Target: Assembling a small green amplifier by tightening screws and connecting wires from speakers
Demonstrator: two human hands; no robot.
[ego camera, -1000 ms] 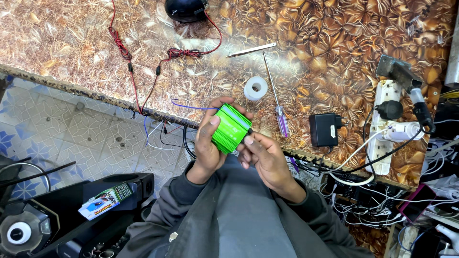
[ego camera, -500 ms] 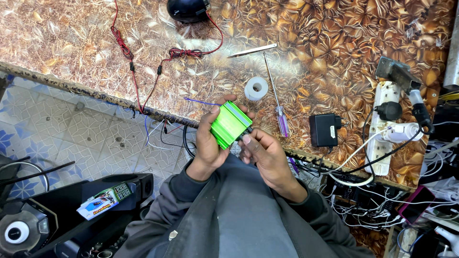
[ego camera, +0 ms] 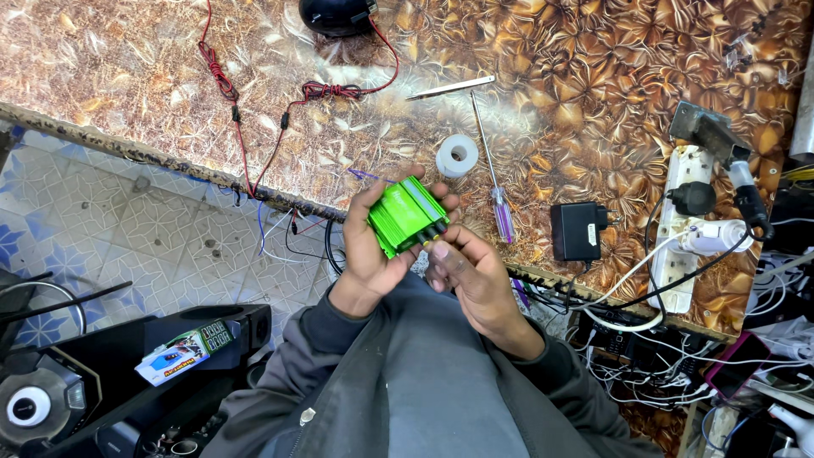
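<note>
Two hands are meeting over the table edge in the head view, both yours. Your left hand (ego camera: 373, 246) is cradling a green box (ego camera: 405, 216), its fingers curling up around the far end and the thumb lying along the near side. Your right hand (ego camera: 471, 271) is coming in from four o'clock, its fingertips pressed together and pinching at the dark knobs on the box's lower edge. The box is sitting tilted, just above the table's (ego camera: 593, 76) front edge, in front of your chest.

At one o'clock from the box, a white tape roll (ego camera: 457, 156) is lying on the table, and just beside it a screwdriver (ego camera: 492, 174) is pointing away from you, its purple handle nearest you. At three o'clock a black adapter (ego camera: 577, 231) is resting, and beyond it a white power strip (ego camera: 682, 229) is carrying plugs. At eleven o'clock red wires (ego camera: 254, 102) are trailing over the edge. At twelve o'clock, far off, a black dome (ego camera: 335, 15) is sitting.
</note>
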